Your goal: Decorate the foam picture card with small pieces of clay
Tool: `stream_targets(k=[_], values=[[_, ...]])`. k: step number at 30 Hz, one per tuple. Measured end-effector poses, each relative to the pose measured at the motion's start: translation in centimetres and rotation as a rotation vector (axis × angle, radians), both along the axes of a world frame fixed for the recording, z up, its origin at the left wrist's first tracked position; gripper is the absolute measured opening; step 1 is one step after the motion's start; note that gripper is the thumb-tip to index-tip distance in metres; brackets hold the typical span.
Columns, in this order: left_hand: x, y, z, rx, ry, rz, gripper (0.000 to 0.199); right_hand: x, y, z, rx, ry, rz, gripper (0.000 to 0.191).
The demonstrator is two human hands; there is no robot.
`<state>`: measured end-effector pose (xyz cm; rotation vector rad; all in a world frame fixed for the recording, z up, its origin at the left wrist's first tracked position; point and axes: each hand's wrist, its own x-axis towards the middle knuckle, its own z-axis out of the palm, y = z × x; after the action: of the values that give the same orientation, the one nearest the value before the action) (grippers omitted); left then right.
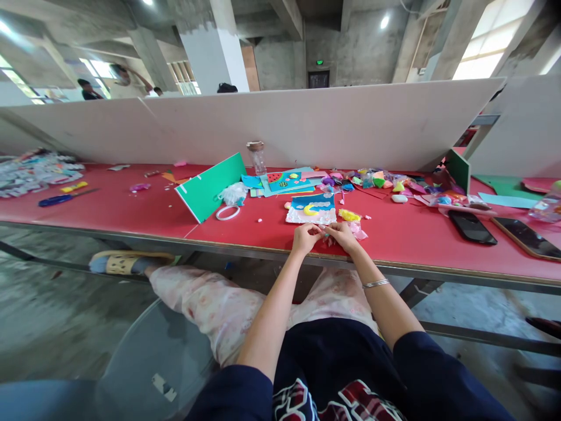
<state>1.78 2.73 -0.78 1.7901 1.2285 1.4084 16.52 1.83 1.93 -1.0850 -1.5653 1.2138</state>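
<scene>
Blue-and-white rectangular picture (pixel 324 215) with yellow crescent (pixel 309 211) lies just beyond our left hand (pixel 305 237) and right hand (pixel 344 235), fingers pinched close together, probably for fine control; what they hold, we cannot tell

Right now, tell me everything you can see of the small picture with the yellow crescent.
The small picture is a roughly rectangular panel lying flat on the red table, just beyond both hands. Its far part is blue with whitish patches; the near part is pale and lumpy, like soft clay. A raised-looking yellow crescent sits near the middle. Whether the fingers touch its near edge, I cannot tell.
</scene>
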Motion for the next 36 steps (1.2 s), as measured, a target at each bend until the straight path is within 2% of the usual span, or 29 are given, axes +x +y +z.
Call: stream_targets(k=[6,11,14,22,26,28,30,33,36], values=[[-0.2,0.4,-0.1,0.045,0.054,-0.048,0.018,0.1,-0.2,0.3,0.01,0.007,0.086,0.034],[-0.2,0.7,0.0,0.077,0.082,-0.061,0.009,0.3,0.0,0.0,0.074,-0.048,0.065,0.036],[-0.3,0.6,0.1,0.078,0.075,-0.061,0.013,0.3,0.2,-0.1,0.1,-0.036,0.078,0.039],[-0.5,0.3,0.4,0.052,0.043,0.142,0.032,0.5,0.8,-0.6,0.025,0.094,0.065,0.031],[-0.6,0.6,0.2,0.097,-0.073,0.186,0.033,0.6,1.3,-1.2,-0.014,0.154,0.056,0.039],[-0.6,0.8,0.0,0.112,-0.079,0.155,0.034,0.5,1.4,-1.2,-0.04,0.148,0.052,0.046],[-0.6,1.0,-0.2,0.12,-0.042,0.072,0.033,0.5,1.1,-1.0,-0.04,0.115,0.051,0.051],[-0.4,1.1,-0.4,0.108,0.032,-0.017,0.025,0.4,0.5,-0.2,-0.015,0.043,0.065,0.049],[-0.3,1.1,-0.4,0.072,0.047,-0.034,0.018,0.3,0.1,0.2,-0.007,0.026,0.085,0.044]])
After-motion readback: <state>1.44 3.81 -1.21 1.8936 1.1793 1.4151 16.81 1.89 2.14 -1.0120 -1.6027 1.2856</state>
